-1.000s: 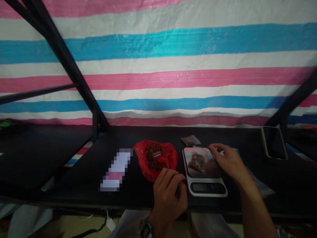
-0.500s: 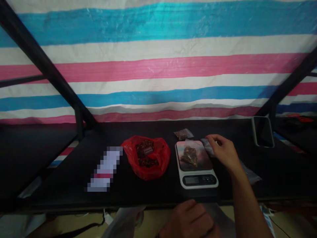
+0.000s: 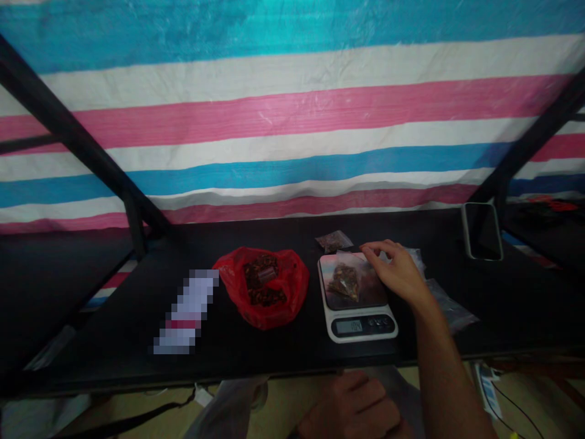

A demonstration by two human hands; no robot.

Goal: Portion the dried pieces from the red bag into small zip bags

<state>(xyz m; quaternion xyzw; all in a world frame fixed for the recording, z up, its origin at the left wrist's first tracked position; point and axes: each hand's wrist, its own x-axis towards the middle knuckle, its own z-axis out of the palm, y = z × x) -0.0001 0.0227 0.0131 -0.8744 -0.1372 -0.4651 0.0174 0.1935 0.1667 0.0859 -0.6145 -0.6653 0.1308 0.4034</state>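
My right hand [image 3: 395, 271] reaches over the back right corner of a white digital scale [image 3: 361, 329]. Its thumb and fingers are pinched together at the upper edge of a small clear plastic bag [image 3: 345, 280]. Dried brown plant bits fill the bag, which rests on the scale's plate. Digits that look like 104 show on the display [image 3: 350, 327]. Below the table edge, my left hand [image 3: 359, 405] is curled into a fist; whether anything is inside is hidden. An open red plastic bag [image 3: 292, 299] left of the scale holds dark dried pieces and a small clear packet.
Behind the scale lies another filled small bag [image 3: 333, 241]. Clear plastic bags [image 3: 452, 308] lie right of my forearm. A phone [image 3: 482, 231] is at the back right, and a blurred-out pale strip [image 3: 187, 311] at the left. Black slanted bars [image 3: 86, 146] flank the black table [image 3: 256, 356].
My right hand has moved left from the clear bags beside the scale to the top of the filled bag. Digits now show on the display. The left hand stays low.
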